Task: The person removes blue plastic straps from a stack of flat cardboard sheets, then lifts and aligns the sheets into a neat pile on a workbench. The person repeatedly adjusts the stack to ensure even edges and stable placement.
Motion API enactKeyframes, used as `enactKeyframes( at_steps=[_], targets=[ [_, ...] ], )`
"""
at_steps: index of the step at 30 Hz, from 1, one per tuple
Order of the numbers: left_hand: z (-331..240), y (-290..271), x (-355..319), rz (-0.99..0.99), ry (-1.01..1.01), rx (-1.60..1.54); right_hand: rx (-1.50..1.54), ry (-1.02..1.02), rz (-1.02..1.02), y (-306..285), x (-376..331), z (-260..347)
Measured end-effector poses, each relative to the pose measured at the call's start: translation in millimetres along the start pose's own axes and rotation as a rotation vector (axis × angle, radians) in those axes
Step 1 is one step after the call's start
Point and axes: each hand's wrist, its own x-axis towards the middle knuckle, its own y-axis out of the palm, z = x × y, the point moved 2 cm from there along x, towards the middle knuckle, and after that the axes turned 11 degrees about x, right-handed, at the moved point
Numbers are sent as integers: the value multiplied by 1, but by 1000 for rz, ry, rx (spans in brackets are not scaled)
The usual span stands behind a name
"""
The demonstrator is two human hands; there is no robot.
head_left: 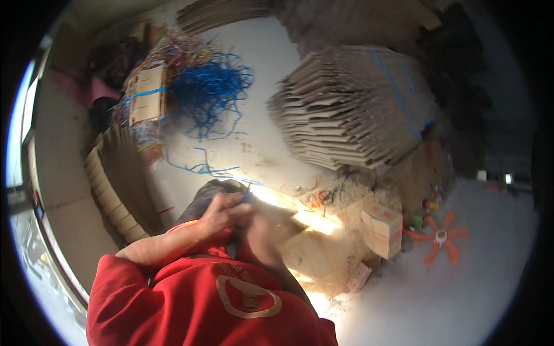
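My left hand (222, 213) is in front of my body with its fingers curled together. From its fingertips sticks a small blue piece (247, 195), thin at its upper end; whether it is plastic strap or a tool I cannot tell. Right beside it, my right hand (261, 233) is smeared by motion, so its fingers do not show clearly. Just beyond the hands, loose lengths of blue strap (205, 169) lie on the pale floor. Dark cloth (208, 199), seemingly over my leg, shows behind the left hand.
A large stack of flattened cardboard (340, 109) bound with blue strap stands ahead right. Tangled blue strapping (210, 89) lies ahead left beside a strapped cardboard bundle (148, 95). More folded cardboard (118, 190) leans at left. A carton (382, 230) and an orange fan blade (441, 235) are right.
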Motion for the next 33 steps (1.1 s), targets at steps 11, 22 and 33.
enactKeyframes(
  at_steps=[11, 22, 33],
  targets=[
    [-15, 29, 25, 121, 216, 198, 14, 117, -94, -30, -19, -28],
    [-103, -93, 78, -540, 245, 50, -626, 227, -221, -105, -127, -40],
    [-220, -351, 189, -1000, 941, 1654, -856, 660, -664, -153, -293, -99]
  ],
)
